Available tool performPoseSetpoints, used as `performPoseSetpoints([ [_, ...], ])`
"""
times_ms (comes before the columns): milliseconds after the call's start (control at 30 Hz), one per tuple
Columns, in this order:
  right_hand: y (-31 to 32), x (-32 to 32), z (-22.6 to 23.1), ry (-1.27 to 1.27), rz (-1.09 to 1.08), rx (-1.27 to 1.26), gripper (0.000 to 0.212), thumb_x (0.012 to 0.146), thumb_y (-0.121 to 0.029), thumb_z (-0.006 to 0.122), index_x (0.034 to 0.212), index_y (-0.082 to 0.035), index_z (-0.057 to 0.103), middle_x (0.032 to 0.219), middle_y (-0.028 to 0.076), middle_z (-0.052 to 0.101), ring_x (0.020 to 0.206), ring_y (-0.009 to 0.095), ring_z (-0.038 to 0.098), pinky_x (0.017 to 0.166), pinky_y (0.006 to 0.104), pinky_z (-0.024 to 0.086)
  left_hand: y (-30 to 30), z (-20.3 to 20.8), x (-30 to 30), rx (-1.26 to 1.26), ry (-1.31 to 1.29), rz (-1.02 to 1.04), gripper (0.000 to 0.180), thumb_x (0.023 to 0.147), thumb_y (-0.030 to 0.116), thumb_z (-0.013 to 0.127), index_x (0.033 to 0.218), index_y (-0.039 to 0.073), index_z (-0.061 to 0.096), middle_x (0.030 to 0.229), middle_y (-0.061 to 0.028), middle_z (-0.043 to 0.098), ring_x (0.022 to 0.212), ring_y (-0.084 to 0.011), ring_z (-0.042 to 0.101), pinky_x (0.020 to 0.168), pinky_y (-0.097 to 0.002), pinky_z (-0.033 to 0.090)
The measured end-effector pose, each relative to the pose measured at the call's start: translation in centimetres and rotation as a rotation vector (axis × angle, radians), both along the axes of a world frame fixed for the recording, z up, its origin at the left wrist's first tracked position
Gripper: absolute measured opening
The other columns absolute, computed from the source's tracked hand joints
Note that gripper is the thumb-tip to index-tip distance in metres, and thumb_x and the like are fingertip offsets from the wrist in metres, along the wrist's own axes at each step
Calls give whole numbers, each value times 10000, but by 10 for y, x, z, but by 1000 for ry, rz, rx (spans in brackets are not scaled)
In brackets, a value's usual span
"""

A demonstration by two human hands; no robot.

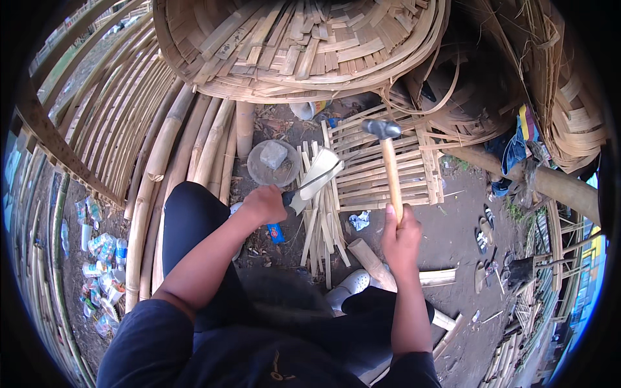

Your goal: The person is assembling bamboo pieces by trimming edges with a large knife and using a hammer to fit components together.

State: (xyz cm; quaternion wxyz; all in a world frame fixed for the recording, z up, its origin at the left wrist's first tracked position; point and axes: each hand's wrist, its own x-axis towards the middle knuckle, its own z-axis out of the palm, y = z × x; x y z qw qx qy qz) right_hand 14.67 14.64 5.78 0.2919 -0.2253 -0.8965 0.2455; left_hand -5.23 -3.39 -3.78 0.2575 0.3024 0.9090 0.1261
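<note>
My left hand [264, 205] is wrapped round the dark handle of a knife [289, 196], whose blade points away to the right. Against the blade is a broad pale piece [319, 173], apparently split bamboo; how the two meet is hard to make out. My right hand [401, 239] grips the wooden handle of a hammer [392, 169]. Its dark metal head is raised, to the right of the knife and apart from it. Beneath the knife lies a loose pile of split bamboo strips [321, 226] on the ground.
A slatted bamboo panel [381, 174] lies beyond the strips. The round basin [293, 174] holds a grey block. Large woven bamboo baskets [291, 84] hang over the far side. Bamboo poles [169, 142] line the left, with plastic bottles [103, 249] beyond. A cut bamboo length [370, 260] lies near my shoe.
</note>
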Motion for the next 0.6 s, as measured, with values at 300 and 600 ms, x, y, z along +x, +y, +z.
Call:
performPoseSetpoints([
  [300,-3,1,-129,-292,23,38,330,935,-242,538,773,46,544,600,284,555,604,463,593,540,533,454,12,5,0,-41,-85,-26,468,751,198,575,1123,-86,558,1148,-281,595,1110,-365,587,956,-402,472],
  [600,-4,-9,0,550,40,-115,329,998,-285,469,794,-30,431,534,19,391,434,115,368,390,270,311,3,-2,-6,-37,-53,11,448,739,178,579,1099,-89,580,1098,-268,627,1073,-365,611,939,-394,481],
])
